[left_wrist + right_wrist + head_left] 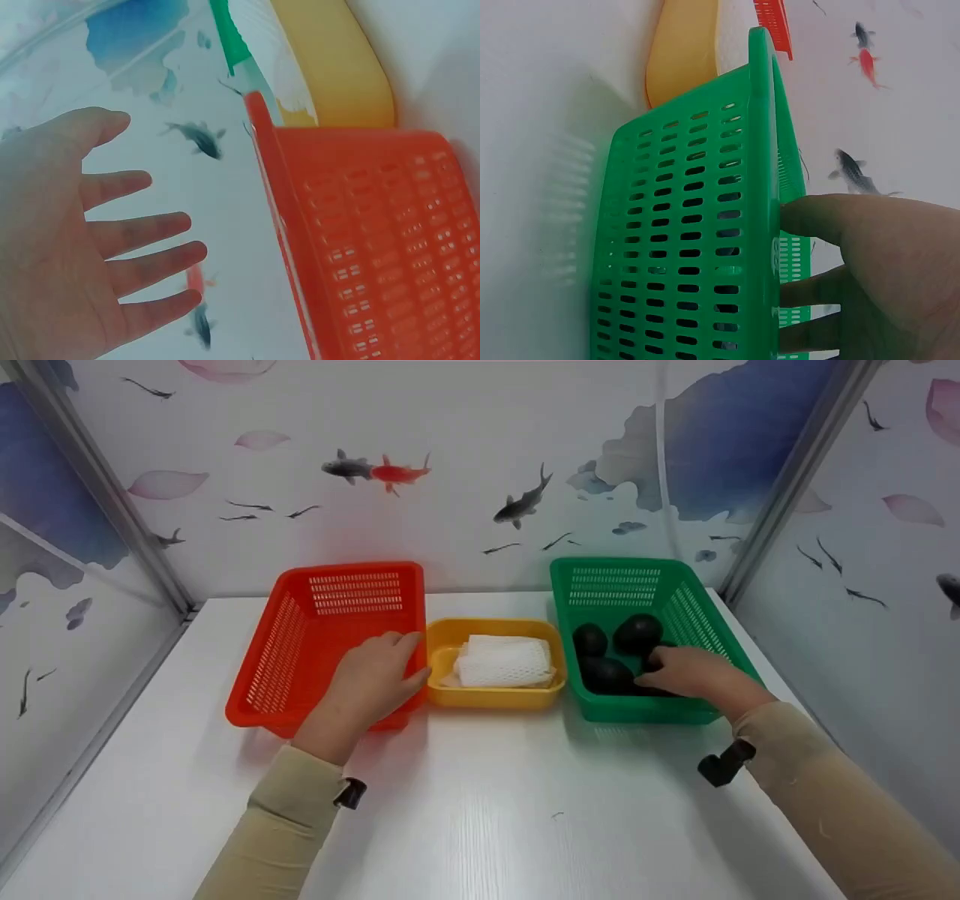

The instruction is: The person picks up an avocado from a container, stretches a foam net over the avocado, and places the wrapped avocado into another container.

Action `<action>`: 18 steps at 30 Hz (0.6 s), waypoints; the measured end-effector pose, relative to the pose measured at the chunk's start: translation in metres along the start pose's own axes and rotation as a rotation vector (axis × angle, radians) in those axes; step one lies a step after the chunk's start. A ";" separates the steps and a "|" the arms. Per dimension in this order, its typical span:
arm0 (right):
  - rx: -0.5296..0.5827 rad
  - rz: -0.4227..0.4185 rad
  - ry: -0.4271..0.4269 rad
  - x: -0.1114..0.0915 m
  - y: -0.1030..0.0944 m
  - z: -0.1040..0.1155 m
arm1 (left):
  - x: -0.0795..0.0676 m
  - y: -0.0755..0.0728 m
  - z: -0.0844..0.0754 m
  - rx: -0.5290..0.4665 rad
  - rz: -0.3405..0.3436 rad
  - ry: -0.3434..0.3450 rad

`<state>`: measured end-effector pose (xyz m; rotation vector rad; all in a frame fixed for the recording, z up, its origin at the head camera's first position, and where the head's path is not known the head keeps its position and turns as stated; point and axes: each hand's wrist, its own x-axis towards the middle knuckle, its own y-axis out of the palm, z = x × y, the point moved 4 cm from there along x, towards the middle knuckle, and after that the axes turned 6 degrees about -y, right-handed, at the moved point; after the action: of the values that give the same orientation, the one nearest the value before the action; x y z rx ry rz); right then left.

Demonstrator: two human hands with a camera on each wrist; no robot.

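Observation:
Dark, smooth, egg-shaped objects that look like avocados (pixel 638 633) lie in a green plastic basket (pixel 645 710) on the right. My right hand (pixel 694 675) reaches over the basket's front edge, thumb and fingers down around one of them. In the right wrist view the basket rim hides the fingertips, so their hold is unclear. My left hand (pixel 371 679) hovers over the right side of a red plastic basket (pixel 255 712), holding nothing; the left wrist view shows its fingers spread and nearly straight. No objects show in the visible part of the red basket.
Between the baskets stands a shallow yellow bin (pixel 495 700) with white foam netting (pixel 506 661) folded in it. All stand on a white table (pixel 465 810) against a back wall (pixel 480 532) printed with fish. Side panels with metal corner posts flank the table.

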<state>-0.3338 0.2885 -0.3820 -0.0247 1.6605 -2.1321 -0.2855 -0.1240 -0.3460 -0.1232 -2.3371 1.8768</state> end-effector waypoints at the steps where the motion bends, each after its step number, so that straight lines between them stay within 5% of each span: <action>1: 0.003 0.008 0.001 0.000 0.000 -0.001 | -0.001 0.000 -0.004 0.007 -0.002 0.013; 18: 0.096 0.084 0.019 0.007 0.008 -0.015 | 0.002 0.012 -0.063 0.079 0.036 0.219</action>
<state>-0.3419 0.2983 -0.3952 0.0929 1.5402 -2.1517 -0.2774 -0.0606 -0.3443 -0.3461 -2.1277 1.8632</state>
